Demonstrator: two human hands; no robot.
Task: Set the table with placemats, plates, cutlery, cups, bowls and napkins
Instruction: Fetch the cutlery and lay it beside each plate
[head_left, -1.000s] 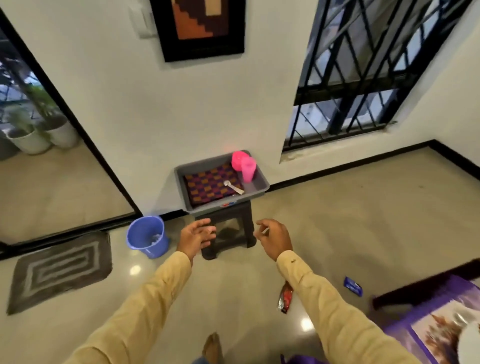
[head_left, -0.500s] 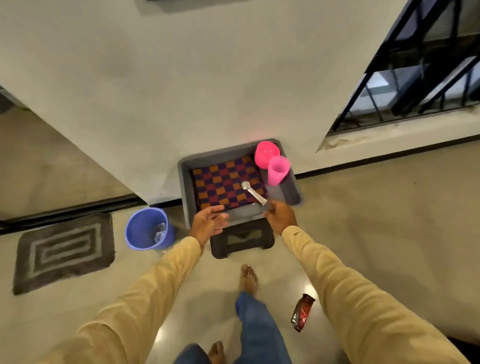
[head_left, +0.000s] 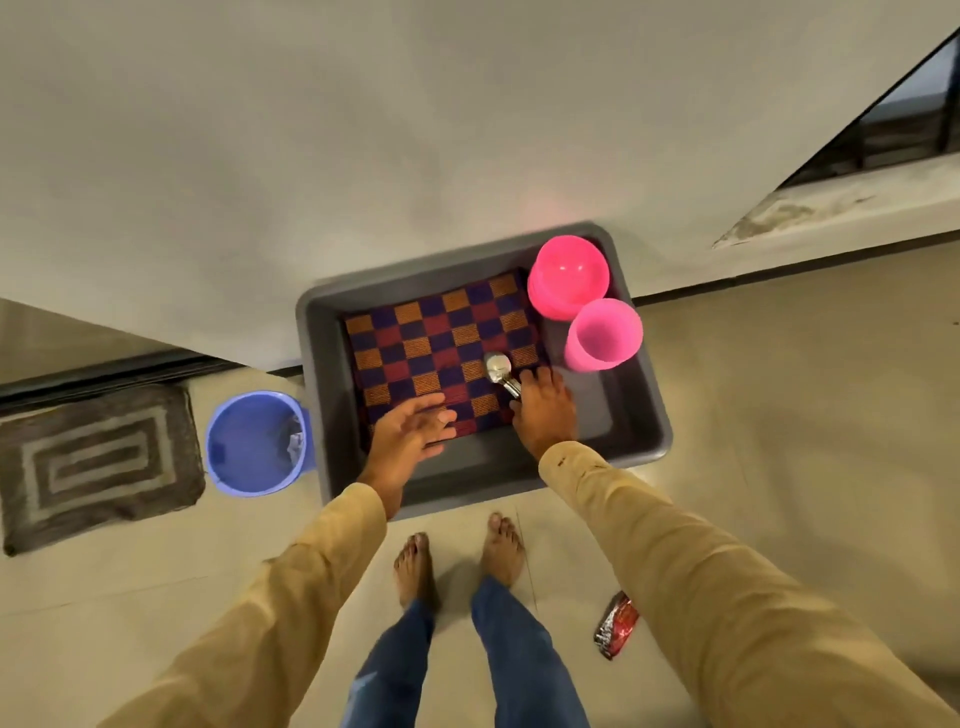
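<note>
A grey tub (head_left: 636, 415) holds a checkered placemat (head_left: 431, 343) in orange, red and blue. A metal spoon (head_left: 497, 370) lies on the mat's right side. In the tub's far right corner sit a pink bowl (head_left: 569, 275) and, just in front of it, a pink cup (head_left: 602, 335). My left hand (head_left: 410, 434) hovers over the mat's near edge with its fingers stretched out, touching or almost touching it. My right hand (head_left: 543, 408) covers the spoon's handle, fingers closing on it; only the spoon's bowl shows.
The tub stands against a white wall. A blue bucket (head_left: 254, 444) stands on the floor just left of the tub, with a grey doormat (head_left: 98, 462) further left. A red wrapper (head_left: 615, 623) lies on the floor by my right leg. My bare feet (head_left: 457, 556) stand before the tub.
I have stepped up to the tub and now look straight down into it. Both hands have reached in: the left over the mat, the right onto the spoon's handle.
</note>
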